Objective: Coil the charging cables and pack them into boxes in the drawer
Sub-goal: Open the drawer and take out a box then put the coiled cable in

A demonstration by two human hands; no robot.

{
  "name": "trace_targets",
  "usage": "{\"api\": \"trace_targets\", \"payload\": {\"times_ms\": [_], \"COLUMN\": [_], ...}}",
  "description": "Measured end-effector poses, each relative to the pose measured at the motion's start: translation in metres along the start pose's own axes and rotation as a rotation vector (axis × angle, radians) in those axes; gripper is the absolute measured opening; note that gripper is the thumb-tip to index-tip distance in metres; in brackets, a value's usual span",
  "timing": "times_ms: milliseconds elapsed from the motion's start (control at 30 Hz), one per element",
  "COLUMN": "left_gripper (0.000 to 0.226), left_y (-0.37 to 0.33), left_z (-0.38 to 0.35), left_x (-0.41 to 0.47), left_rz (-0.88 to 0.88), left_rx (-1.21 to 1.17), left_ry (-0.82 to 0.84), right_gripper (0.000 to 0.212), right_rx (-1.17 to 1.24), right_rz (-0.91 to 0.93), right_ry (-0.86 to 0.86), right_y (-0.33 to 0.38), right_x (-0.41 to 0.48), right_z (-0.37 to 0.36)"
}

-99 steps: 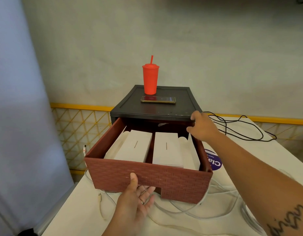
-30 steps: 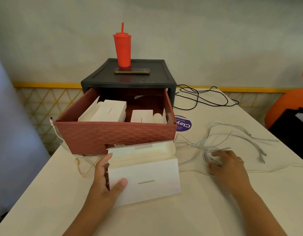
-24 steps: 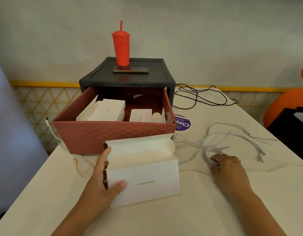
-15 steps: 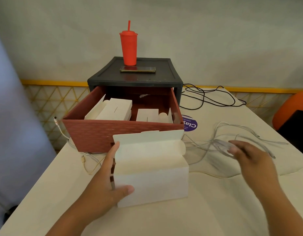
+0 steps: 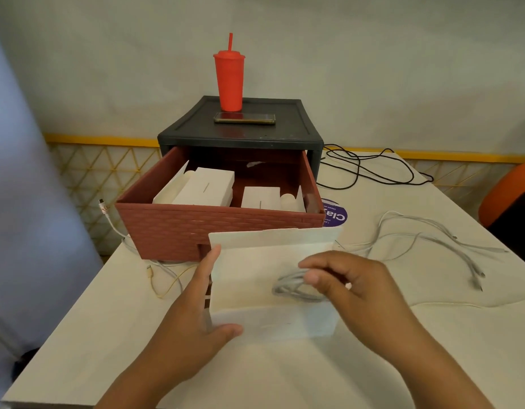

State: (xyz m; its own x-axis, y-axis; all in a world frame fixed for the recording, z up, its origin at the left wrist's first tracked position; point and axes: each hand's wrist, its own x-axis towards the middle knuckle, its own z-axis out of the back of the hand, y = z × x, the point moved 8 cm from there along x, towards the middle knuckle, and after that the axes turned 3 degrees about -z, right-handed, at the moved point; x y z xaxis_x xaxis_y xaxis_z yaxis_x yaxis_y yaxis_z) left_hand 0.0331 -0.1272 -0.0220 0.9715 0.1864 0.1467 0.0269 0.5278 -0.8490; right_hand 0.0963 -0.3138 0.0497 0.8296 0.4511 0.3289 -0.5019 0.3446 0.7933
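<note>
An open white cardboard box [image 5: 255,320] stands on the table in front of the pulled-out red-brown drawer [image 5: 173,228], its lid flap up. My left hand [image 5: 196,320] grips the box's left end. My right hand [image 5: 352,278] pinches a coiled white cable [image 5: 293,286] just over the box's opening. Two more white boxes [image 5: 208,187] lie inside the drawer. Loose white cables [image 5: 432,240] trail across the table to the right.
The drawer belongs to a black cabinet [image 5: 249,134] carrying a red tumbler [image 5: 229,81] and a phone [image 5: 245,118]. A black cable [image 5: 370,166] lies behind on the right, an orange chair [image 5: 509,196] at the far right. Thin cables [image 5: 164,276] lie under the drawer's left front.
My right hand lifted the coiled cable off the table at the right and carried it left over the open box. My left hand kept hold of the box.
</note>
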Motion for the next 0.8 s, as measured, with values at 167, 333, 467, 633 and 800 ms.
{"api": "trace_targets", "payload": {"times_ms": [167,333,467,633,800], "left_gripper": [0.108,0.107,0.111,0.11,0.108], "left_y": [0.002,0.004,0.004,0.008,0.011], "left_z": [-0.001,-0.002,-0.001,-0.001,-0.006], "left_x": [0.001,0.002,0.004,0.004,0.006], "left_rz": [0.01,0.01,0.002,0.003,0.006], "left_rx": [-0.007,-0.006,0.016,-0.003,-0.095], "left_ry": [-0.004,0.012,0.027,0.046,0.061], "right_gripper": [0.017,0.038,0.051,0.037,0.046], "right_rx": [-0.387,-0.643,-0.685,-0.59,0.022], "right_rz": [0.113,0.01,0.087,0.26,-0.176], "right_ry": [0.115,0.319,0.351,0.035,-0.199], "right_y": [0.001,-0.013,-0.016,-0.025,-0.076], "right_x": [0.004,0.008,0.0,-0.01,-0.023], "right_z": [-0.03,-0.046,-0.044,-0.015,0.018]}}
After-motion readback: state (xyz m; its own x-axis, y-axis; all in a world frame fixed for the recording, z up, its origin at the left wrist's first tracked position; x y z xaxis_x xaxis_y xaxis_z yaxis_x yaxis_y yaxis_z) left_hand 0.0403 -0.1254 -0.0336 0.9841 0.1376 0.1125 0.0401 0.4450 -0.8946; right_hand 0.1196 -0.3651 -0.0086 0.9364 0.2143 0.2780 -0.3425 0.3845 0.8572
